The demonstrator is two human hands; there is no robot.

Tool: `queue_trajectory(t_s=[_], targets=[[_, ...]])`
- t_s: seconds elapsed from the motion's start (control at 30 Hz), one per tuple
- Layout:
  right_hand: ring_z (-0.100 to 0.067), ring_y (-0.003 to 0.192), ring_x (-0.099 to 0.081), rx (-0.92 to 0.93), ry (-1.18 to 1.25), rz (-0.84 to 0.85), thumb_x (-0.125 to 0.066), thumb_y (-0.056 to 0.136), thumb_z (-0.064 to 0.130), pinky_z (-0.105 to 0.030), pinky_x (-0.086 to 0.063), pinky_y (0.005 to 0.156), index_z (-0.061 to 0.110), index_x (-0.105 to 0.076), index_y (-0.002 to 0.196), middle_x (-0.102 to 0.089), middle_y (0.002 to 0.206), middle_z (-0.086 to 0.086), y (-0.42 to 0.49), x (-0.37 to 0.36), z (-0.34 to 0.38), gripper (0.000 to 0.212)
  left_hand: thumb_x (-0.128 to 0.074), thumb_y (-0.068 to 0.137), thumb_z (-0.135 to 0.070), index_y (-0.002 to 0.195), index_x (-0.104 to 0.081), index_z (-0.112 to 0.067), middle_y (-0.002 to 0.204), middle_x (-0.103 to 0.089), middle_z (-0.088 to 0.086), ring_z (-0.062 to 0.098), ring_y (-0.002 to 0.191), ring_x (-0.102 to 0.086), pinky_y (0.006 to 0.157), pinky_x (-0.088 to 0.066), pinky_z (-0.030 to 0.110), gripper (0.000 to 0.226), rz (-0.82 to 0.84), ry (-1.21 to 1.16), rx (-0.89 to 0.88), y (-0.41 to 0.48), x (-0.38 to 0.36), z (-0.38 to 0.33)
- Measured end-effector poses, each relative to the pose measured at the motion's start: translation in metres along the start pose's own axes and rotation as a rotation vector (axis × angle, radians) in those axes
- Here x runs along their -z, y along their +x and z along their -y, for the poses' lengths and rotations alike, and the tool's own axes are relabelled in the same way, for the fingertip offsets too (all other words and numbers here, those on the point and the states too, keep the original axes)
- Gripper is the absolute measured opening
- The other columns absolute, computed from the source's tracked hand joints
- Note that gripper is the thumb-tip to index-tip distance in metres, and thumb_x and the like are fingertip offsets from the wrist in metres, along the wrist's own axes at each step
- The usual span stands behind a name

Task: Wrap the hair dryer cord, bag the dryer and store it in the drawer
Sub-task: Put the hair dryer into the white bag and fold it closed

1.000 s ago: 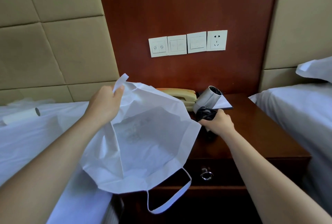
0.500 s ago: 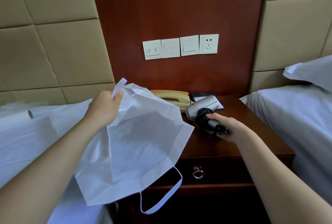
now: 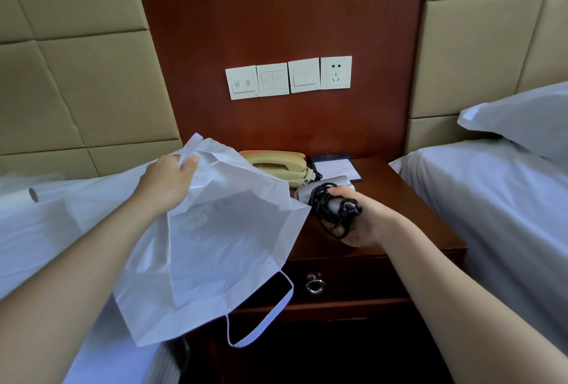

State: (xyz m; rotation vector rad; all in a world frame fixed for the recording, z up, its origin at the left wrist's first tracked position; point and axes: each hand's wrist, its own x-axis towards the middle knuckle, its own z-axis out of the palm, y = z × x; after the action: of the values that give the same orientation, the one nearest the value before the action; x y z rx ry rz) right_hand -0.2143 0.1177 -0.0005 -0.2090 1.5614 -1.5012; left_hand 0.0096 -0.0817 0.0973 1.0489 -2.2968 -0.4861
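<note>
To the left of the surface (image 3: 415, 214) lies 1 of 2 white-sheeted beds, the left bed (image 3: 46, 230), with a pale roll (image 3: 33, 194) resting on it. Over that bed's edge, left of the surface, the left hand (image 3: 166, 182) is raised; its fingers (image 3: 189, 163) pinch the top edge of the white bag (image 3: 215, 245) and hold its mouth open toward the surface. The bag hangs crumpled, its right edge reaching over the surface's left end, and its handle loop (image 3: 261, 322) dangles below the front of the surface.

At the back left of the surface sits a beige telephone (image 3: 276, 163). On the wood panel above the surface is a row of 4 white wall plates (image 3: 289, 77); the rightmost 1 is a socket. Under the surface's front edge the drawer (image 3: 353, 279) is closed, with a metal ring pull (image 3: 315, 285) on its face. A notepad (image 3: 336, 168) in a dark holder lies at the back of the surface, just right of the telephone.

The silver hair dryer (image 3: 336, 183) is held just above the middle of the surface, outside the bag and beside its open mouth. The black cord (image 3: 321, 208) is wound in loops round the handle. The right hand (image 3: 365, 223) grips handle and cord together, fingers (image 3: 339, 231) curled underneath and thumb on top.

Right of the surface stands the right bed (image 3: 491, 199) with a white pillow (image 3: 522, 119).
</note>
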Motion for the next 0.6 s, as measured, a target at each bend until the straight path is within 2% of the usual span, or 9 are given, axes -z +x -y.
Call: queue_trajectory(t_s=[0.1, 0.2, 0.23, 0.33, 0.4, 0.43, 0.47, 0.53, 0.6], targets=[[-0.023, 0.089, -0.062, 0.049, 0.087, 0.060, -0.070, 0.073, 0.039, -0.031, -0.051, 0.068, 0.014, -0.059, 0.107, -0.065, 0.107, -0.010, -0.002, -0.003, -0.002, 0.043, -0.034, 0.098, -0.034, 0.054, -0.029, -0.015, 0.055, -0.032, 0.003, 0.024, 0.057, -0.031, 0.056, -0.023, 0.033, 0.048, 0.008, 0.001, -0.003, -0.001, -0.001, -0.003], [-0.019, 0.067, -0.059, 0.053, 0.194, 0.093, -0.071, 0.074, 0.037, -0.024, -0.051, 0.050, 0.012, -0.057, 0.105, -0.062, 0.099, -0.010, -0.002, -0.003, -0.004, 0.042, -0.035, 0.098, -0.033, 0.055, -0.031, -0.014, 0.055, -0.033, 0.003, 0.026, 0.060, -0.033, 0.058, -0.024, 0.032, 0.047, 0.011, -0.001, -0.005, -0.003, -0.002, -0.004], [-0.017, 0.063, -0.055, 0.051, 0.223, 0.086, -0.071, 0.073, 0.037, -0.023, -0.051, 0.053, 0.012, -0.058, 0.103, -0.062, 0.096, -0.010, -0.001, -0.003, -0.004, 0.041, -0.035, 0.098, -0.033, 0.055, -0.031, -0.014, 0.055, -0.034, 0.003, 0.029, 0.062, -0.036, 0.059, -0.025, 0.032, 0.047, 0.010, -0.001, -0.006, -0.004, -0.002, -0.004], [-0.018, 0.080, -0.052, 0.058, 0.231, 0.023, -0.072, 0.072, 0.037, -0.026, -0.050, 0.066, 0.010, -0.058, 0.104, -0.062, 0.097, -0.010, -0.001, -0.004, -0.004, 0.044, -0.036, 0.098, -0.032, 0.056, -0.037, -0.008, 0.055, -0.033, 0.002, 0.047, 0.070, -0.045, 0.063, -0.027, 0.033, 0.048, 0.015, -0.004, -0.010, -0.005, 0.000, -0.006], [-0.016, 0.071, -0.055, 0.094, 0.154, -0.044, -0.074, 0.071, 0.038, -0.026, -0.051, 0.057, 0.009, -0.058, 0.103, -0.061, 0.094, -0.009, -0.003, -0.008, -0.004, 0.046, -0.036, 0.098, -0.032, 0.072, -0.048, 0.011, 0.054, -0.032, 0.002, 0.041, 0.067, -0.043, 0.064, -0.027, 0.033, 0.051, 0.013, -0.006, -0.013, -0.005, 0.001, -0.006], [-0.014, 0.059, -0.054, 0.120, 0.094, -0.080, -0.075, 0.069, 0.041, -0.026, -0.050, 0.053, 0.008, -0.057, 0.103, -0.061, 0.089, -0.009, -0.005, -0.010, -0.004, 0.050, -0.036, 0.098, -0.032, 0.078, -0.048, 0.014, 0.054, -0.032, 0.002, 0.034, 0.066, -0.039, 0.063, -0.027, 0.032, 0.052, 0.012, -0.004, -0.015, -0.005, 0.001, -0.006], [-0.015, 0.055, -0.054, 0.151, 0.047, -0.112, -0.076, 0.066, 0.045, -0.026, -0.051, 0.053, 0.007, -0.056, 0.105, -0.061, 0.088, -0.009, -0.007, -0.012, -0.005, 0.058, -0.036, 0.098, -0.032, 0.072, -0.048, 0.010, 0.054, -0.032, 0.002, 0.030, 0.068, -0.037, 0.063, -0.027, 0.032, 0.051, 0.013, -0.001, -0.019, -0.005, 0.001, -0.006], [-0.020, 0.073, -0.059, 0.195, -0.003, -0.183, -0.080, 0.051, 0.056, -0.032, -0.056, 0.056, 0.009, -0.052, 0.115, -0.061, 0.104, -0.012, -0.008, -0.012, -0.009, 0.085, -0.036, 0.098, -0.032, 0.056, -0.038, -0.010, 0.055, -0.033, 0.002, 0.028, 0.069, -0.036, 0.063, -0.027, 0.032, 0.047, 0.018, 0.001, -0.025, -0.007, 0.000, -0.007], [-0.026, 0.095, -0.058, 0.252, -0.134, -0.298, -0.077, 0.044, 0.065, -0.034, -0.057, 0.057, 0.011, -0.045, 0.121, -0.056, 0.117, -0.010, -0.012, -0.010, -0.014, 0.099, -0.036, 0.098, -0.032, 0.055, -0.032, -0.015, 0.055, -0.034, 0.003, 0.028, 0.069, -0.037, 0.063, -0.029, 0.033, 0.046, 0.022, -0.003, -0.023, -0.009, 0.000, -0.009]])
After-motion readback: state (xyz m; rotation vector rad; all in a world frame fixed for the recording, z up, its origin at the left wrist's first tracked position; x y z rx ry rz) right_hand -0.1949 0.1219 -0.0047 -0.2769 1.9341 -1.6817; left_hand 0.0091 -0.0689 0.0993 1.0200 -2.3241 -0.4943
